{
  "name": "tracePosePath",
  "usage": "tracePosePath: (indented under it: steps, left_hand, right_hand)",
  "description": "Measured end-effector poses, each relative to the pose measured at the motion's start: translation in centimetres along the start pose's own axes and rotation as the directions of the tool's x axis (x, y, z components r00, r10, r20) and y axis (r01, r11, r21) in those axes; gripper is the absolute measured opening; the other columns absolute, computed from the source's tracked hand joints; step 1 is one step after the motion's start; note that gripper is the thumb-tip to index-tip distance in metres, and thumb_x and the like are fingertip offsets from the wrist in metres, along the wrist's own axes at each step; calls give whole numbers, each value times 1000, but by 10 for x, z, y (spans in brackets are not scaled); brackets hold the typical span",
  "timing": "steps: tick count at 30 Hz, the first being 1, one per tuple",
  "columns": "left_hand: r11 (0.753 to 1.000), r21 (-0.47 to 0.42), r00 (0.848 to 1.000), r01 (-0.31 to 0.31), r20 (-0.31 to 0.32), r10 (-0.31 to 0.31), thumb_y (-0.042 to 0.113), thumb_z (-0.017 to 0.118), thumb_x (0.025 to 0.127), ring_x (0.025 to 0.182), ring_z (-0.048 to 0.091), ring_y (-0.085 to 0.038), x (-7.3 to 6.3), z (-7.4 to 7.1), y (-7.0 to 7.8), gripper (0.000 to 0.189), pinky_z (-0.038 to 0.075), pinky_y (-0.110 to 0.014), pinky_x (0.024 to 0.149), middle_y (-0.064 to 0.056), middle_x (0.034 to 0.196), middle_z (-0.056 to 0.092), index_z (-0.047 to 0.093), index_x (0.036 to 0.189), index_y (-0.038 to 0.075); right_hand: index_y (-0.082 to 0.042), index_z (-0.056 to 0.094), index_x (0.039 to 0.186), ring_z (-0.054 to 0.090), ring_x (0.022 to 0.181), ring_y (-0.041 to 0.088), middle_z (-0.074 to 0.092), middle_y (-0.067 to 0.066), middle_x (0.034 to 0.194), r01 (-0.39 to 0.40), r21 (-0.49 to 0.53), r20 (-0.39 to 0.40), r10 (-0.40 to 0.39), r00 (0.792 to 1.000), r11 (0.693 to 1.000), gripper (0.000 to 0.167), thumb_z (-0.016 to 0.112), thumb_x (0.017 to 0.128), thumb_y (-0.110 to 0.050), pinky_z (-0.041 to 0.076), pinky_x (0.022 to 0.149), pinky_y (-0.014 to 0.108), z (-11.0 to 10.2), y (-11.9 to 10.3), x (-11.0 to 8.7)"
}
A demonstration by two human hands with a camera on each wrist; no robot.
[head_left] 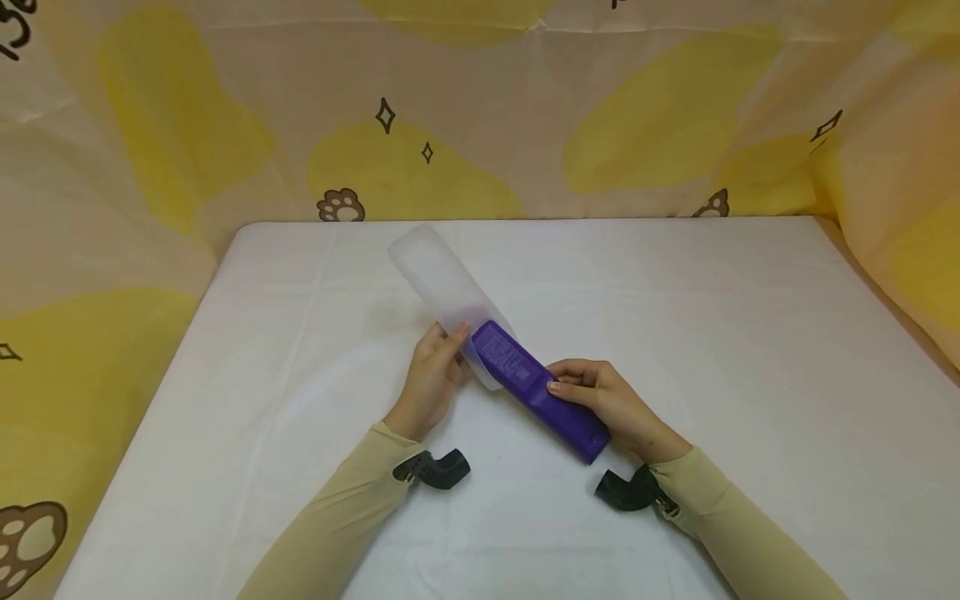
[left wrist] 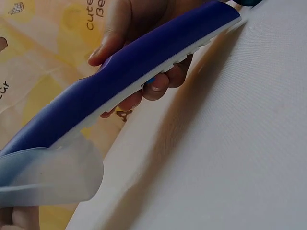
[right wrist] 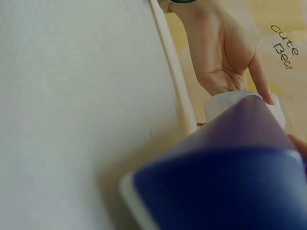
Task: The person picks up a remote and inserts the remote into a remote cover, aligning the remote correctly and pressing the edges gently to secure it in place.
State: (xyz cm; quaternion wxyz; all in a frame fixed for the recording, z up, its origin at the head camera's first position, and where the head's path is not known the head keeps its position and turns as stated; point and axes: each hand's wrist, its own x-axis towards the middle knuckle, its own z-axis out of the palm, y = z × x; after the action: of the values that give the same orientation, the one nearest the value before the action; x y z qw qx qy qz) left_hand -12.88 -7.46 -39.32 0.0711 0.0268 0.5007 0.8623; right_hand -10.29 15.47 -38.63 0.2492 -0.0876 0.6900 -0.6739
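Note:
A purple-backed remote control [head_left: 542, 392] slants over the table, held in my right hand [head_left: 611, 404] with the thumb on its back. In the left wrist view the remote [left wrist: 144, 57] shows a white underside with raised keys and a bit of blue near the fingers. My left hand [head_left: 431, 375] pinches a long frosted translucent cover [head_left: 438, 271], thumb on top. The remote's far end overlaps the cover's near part; I cannot tell whether it sits inside. In the right wrist view the left hand [right wrist: 223, 52] is beyond the remote [right wrist: 225, 187], at the cover [right wrist: 223, 103].
A white-covered table [head_left: 720, 333] lies under both hands. Behind it and at the sides hangs a yellow patterned cloth [head_left: 480, 108]. Black wrist mounts [head_left: 446, 469] stick out from the sleeves [head_left: 337, 512].

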Motion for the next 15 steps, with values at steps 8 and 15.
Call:
tracePosePath:
  steps: [8, 15]
  left_hand:
    - [997, -77, 999, 27, -23, -29, 8, 39, 101, 94, 56, -8, -1, 2, -1, 14, 46, -21, 87, 0, 101, 54, 48, 109, 1]
    - [994, -107, 999, 28, -25, -31, 8, 37, 102, 102, 55, -8, -2, 4, 0, 18, 44, -24, 94, -1, 106, 54, 46, 114, -1]
  right_hand:
    - [11, 57, 114, 62, 73, 8, 68, -2, 86, -14, 40, -27, 15, 1000, 999, 31, 59, 91, -10, 52, 62, 21, 4, 3, 1]
    - [8, 59, 113, 62, 73, 8, 69, -2, 86, 8, 73, -35, -5, 999, 997, 29, 59, 91, -10, 51, 63, 21, 8, 3, 0]
